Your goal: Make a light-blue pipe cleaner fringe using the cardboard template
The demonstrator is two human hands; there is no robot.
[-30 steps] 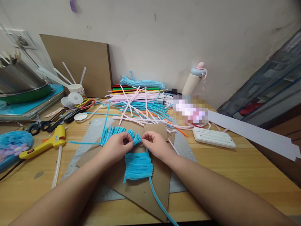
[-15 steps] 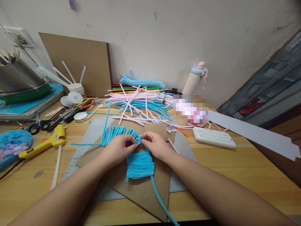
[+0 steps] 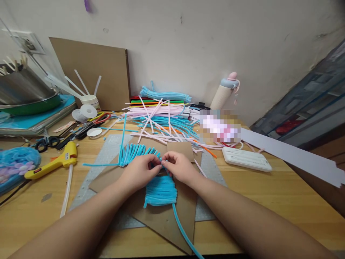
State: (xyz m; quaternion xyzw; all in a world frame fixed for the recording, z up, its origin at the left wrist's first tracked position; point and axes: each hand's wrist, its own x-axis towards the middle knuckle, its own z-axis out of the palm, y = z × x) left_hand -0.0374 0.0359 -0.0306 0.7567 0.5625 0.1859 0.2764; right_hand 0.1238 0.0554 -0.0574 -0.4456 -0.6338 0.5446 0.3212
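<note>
My left hand (image 3: 144, 169) and my right hand (image 3: 178, 166) meet over a cardboard piece (image 3: 172, 223), fingertips almost touching. Both pinch a blue pipe cleaner (image 3: 161, 159) whose end is mostly hidden by my fingers. Left of them, a row of upright blue pipe cleaner loops (image 3: 132, 154) runs toward my left hand, with one strand standing up and another lying out to the left. Just below my hands lies a flat zigzag block of blue pipe cleaner (image 3: 161, 191). A long blue tail (image 3: 181, 228) curves from its lower right corner toward the table's front edge.
A yellow glue gun (image 3: 54, 163) lies at left near black scissors (image 3: 47, 141). Piles of pink and blue pipe cleaners (image 3: 161, 115) sit at the back. A white power bank (image 3: 246, 158) and a bottle (image 3: 223, 91) are at right. A grey cutting mat (image 3: 210, 187) lies under the cardboard.
My left fingers have shifted slightly right, closer to my right fingertips, covering more of the blue pipe cleaner between them. The whole view has shifted slightly.
</note>
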